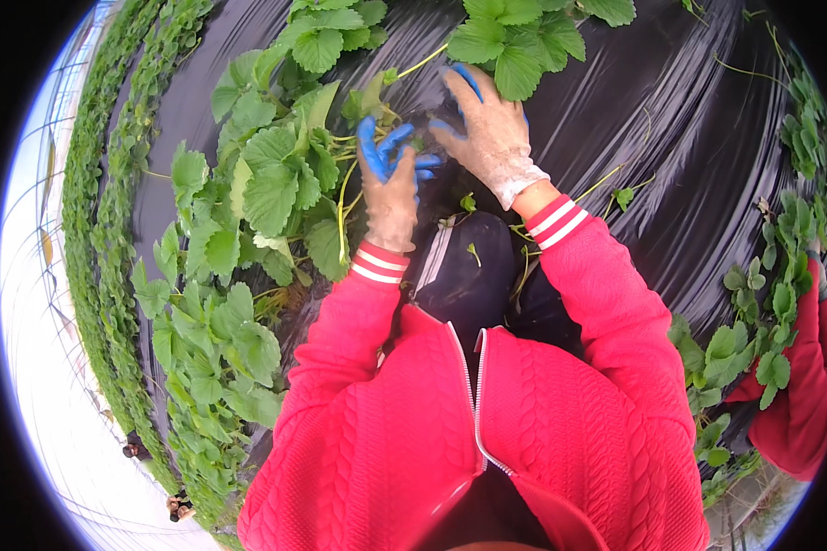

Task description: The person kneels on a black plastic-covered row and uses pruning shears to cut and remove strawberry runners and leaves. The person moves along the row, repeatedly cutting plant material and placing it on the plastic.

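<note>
My left hand (389,193), in a work glove with blue-coated fingers, is beside the stems of a leafy strawberry plant (272,179). Its fingers are spread and half curled, and I see nothing clearly held in them. To its right, my right hand (493,131) wears a matching soiled glove. It reaches over the black plastic mulch film (593,117) with fingers apart, its back turned up to me. Another strawberry plant (520,41) overhangs its knuckles. A pale runner stem (424,60) stretches between the two plants. The small area between my hands is blurred.
A plucked leaf (474,253) lies on my dark trouser leg (465,282). Loose runners (599,182) are strewn over the film at right. Further plant rows (120,206) run along the left. At the right edge, a person in a red sleeve (803,372) is among plants.
</note>
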Action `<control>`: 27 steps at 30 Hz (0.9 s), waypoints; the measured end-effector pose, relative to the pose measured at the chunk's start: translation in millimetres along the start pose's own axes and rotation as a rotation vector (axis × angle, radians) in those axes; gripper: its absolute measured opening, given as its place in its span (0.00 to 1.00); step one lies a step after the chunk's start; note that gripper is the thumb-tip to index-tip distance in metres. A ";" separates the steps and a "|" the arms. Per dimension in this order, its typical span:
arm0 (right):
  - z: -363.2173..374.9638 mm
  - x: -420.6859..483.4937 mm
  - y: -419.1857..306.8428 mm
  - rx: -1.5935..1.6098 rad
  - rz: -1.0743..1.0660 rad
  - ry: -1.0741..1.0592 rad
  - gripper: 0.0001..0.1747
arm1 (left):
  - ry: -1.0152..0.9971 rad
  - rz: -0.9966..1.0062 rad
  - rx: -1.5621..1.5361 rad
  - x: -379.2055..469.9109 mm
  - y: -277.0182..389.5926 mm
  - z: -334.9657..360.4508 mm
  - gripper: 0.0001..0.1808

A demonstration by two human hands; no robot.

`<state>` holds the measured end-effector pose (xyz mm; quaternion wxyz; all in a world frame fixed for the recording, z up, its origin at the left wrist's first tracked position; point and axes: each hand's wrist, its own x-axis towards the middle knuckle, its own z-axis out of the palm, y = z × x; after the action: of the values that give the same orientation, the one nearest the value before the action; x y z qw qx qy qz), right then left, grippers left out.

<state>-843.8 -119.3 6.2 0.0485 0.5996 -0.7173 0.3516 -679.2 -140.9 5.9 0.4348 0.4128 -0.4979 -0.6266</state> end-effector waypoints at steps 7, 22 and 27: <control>23.8 15.7 14.5 -0.094 0.023 -0.161 0.39 | 0.064 -0.060 -0.029 4.0 13.9 4.4 0.37; 33.1 21.1 34.8 0.256 0.066 -0.074 0.19 | -0.055 -0.220 -0.119 34.2 18.0 12.5 0.20; 31.5 25.3 36.3 0.237 0.084 -0.076 0.19 | -0.060 -0.311 0.114 30.9 22.4 12.4 0.18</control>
<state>-872.1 -156.7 -21.1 -0.0648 0.5835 -0.6965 0.4126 -696.7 -170.0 27.4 0.2933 0.4900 -0.4756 -0.6691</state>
